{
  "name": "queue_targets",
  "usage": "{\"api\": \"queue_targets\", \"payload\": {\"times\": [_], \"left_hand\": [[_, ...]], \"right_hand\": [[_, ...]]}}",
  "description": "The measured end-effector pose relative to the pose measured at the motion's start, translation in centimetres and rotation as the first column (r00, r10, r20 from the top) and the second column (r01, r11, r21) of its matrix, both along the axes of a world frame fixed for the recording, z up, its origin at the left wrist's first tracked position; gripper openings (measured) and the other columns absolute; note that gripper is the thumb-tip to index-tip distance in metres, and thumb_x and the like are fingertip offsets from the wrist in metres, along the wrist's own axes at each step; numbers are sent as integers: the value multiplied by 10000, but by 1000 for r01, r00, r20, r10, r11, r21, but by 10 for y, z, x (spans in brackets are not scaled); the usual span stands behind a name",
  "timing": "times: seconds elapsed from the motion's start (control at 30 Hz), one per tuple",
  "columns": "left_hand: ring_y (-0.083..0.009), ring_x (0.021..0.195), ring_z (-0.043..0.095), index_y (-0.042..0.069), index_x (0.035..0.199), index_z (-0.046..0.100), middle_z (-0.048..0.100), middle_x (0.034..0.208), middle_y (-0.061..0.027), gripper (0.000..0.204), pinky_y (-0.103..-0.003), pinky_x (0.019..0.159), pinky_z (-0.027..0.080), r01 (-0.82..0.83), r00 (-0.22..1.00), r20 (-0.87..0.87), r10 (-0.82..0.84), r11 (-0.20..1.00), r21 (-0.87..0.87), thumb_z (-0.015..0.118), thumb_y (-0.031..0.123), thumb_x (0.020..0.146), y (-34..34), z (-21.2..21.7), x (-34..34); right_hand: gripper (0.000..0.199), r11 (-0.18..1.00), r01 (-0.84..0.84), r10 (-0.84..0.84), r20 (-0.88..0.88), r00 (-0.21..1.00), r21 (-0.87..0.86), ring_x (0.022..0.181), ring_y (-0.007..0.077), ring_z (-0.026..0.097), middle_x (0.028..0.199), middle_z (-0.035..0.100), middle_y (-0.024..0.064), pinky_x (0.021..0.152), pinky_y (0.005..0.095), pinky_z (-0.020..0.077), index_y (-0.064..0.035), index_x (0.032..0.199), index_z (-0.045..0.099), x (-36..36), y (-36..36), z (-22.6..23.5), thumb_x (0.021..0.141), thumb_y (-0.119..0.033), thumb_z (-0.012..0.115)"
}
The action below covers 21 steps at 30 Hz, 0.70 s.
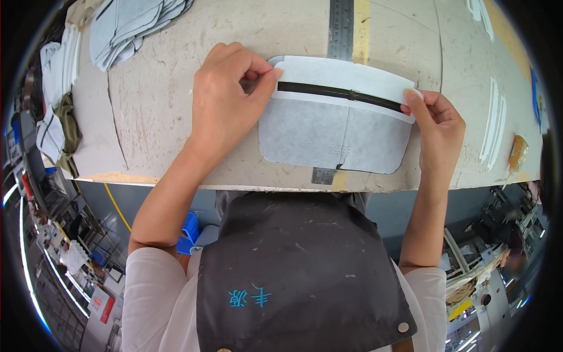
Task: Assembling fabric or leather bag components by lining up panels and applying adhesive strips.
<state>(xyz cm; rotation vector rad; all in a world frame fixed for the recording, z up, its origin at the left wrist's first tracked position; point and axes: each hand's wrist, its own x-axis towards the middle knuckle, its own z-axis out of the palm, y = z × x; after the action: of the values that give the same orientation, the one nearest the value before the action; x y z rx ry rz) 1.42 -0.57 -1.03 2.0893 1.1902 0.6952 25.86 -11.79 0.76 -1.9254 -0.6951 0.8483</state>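
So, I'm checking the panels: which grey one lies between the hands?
The panel partly under the white strip; other grey pieces lie piled, upper left.

Bare table (pixel 158 111) leaves passage between the left hand (pixel 227 88) and the obstructing grey stack (pixel 132 26).

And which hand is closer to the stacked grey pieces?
Left. The left hand is a bit to the right of the stacked grey pieces; the right hand is much farther right.

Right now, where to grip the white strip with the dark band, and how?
Probably pinch the white strip by its short ends, from left and right, as the left hand and right hand do: it's long and narrow, and end grips leave the dark band mostly uncovered.
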Motion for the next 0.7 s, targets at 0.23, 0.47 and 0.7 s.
{"api": "queue_targets", "payload": {"times": [0.23,0.47,0.7], "left_hand": [[-183,698,553,15,728,629,588,708,-56,126,-292,544,483,14,1000,3,-14,1000,7,747,-12,761,-1,-1,0],[-190,697,552,6,760,630,583,725,-69,120,-295,561,476,28,998,-48,-28,1000,-2,749,-12,767,2,3,-3],[-155,699,559,-5,768,632,591,747,-59,115,-264,592,495,25,997,-67,-29,998,-56,742,-5,804,3,5,-3]], "right_hand": [[157,999,-40,38,-62,997,-22,736,81,616,806,696,47,701,213,491,49,890,711,14,-4,11,858,-102,740],[99,993,-114,114,104,988,-6,733,80,623,813,700,27,679,231,504,9,867,720,20,-5,2,824,-74,751],[65,966,-258,226,417,880,19,651,145,636,770,672,70,630,258,517,9,785,682,16,0,-4,790,-26,737]]}}
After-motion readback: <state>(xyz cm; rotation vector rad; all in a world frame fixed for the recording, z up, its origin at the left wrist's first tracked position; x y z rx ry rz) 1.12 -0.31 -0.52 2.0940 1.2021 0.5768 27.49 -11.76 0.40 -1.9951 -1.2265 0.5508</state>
